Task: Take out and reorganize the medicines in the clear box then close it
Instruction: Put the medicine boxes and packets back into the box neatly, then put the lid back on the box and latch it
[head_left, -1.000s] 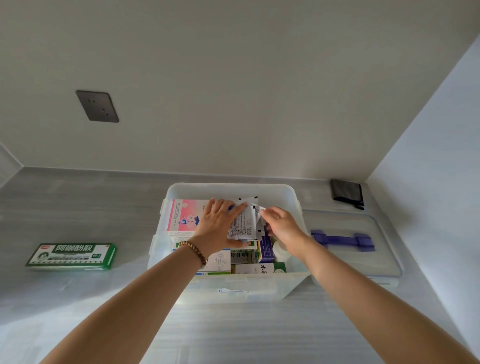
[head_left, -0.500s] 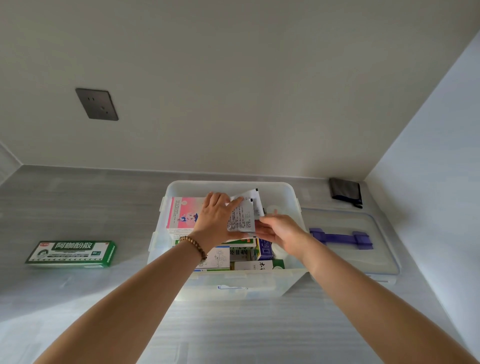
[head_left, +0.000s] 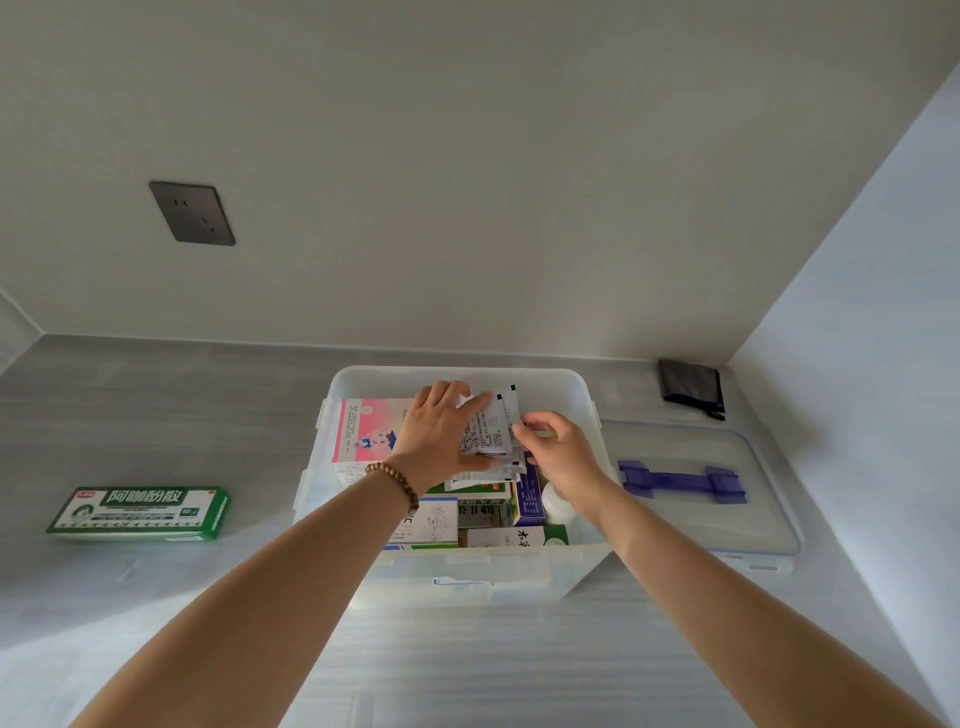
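The clear box (head_left: 457, 577) stands open on the grey counter, packed with medicine boxes. A pink and white box (head_left: 366, 428) lies at its left, and green and blue boxes (head_left: 488, 514) stand along the front. My left hand (head_left: 441, 431), with a bead bracelet on the wrist, holds a bundle of white printed sachets (head_left: 491, 434) above the box. My right hand (head_left: 558, 452) pinches the right edge of the same sachets. A white bottle (head_left: 558, 512) shows under my right wrist.
The box's clear lid (head_left: 727, 519) with a purple handle (head_left: 680, 480) lies to the right. A green medicine box (head_left: 140, 512) rests on the counter at left. A dark folded pouch (head_left: 691, 387) sits in the back right corner. A wall socket (head_left: 192, 213) is above.
Both hands have shifted slightly on the sachets, gathering them together. My right hand has moved up to their right edge.
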